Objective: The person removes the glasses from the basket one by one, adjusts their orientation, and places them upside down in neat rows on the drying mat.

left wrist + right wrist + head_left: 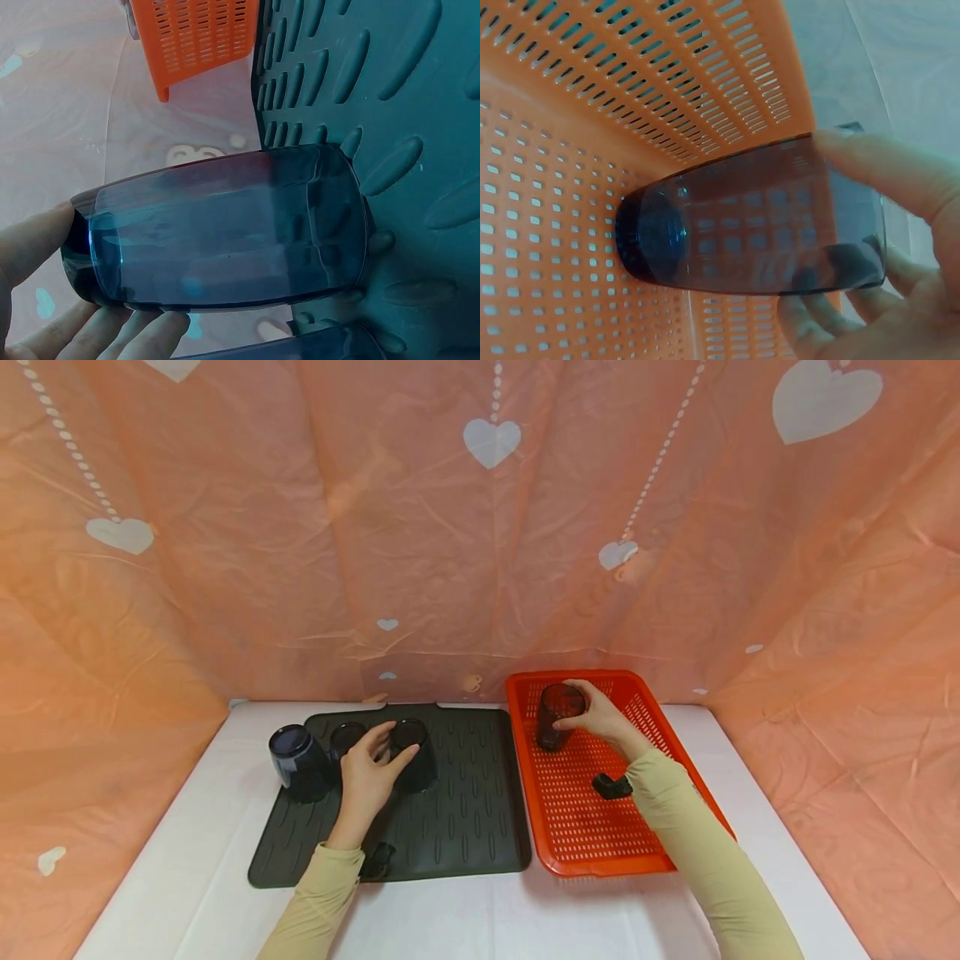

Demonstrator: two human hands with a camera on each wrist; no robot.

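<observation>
On the dark drying mat (pixel 480 810), a tinted drinking glass (pixel 225 229) stands upside down, its thick base uppermost. My left hand (pixel 367 777) holds it near that base, thumb on one side and fingers on the other. A second tinted glass (pixel 742 225) stands inside the orange basket (pixel 551 852), base down. Near its rim, my right hand (pixel 600 718) grips it between thumb and fingers. Two more dark glasses, one at the mat's left edge (pixel 300 768) and one behind my left hand (pixel 347 737), stand on the mat.
The perforated basket wall (pixel 727 75) rises close beside the right-hand glass. The basket stands right of the mat on a white-covered table (pixel 450 918). Behind hangs a pink-orange curtain (pixel 420 543) with white hearts.
</observation>
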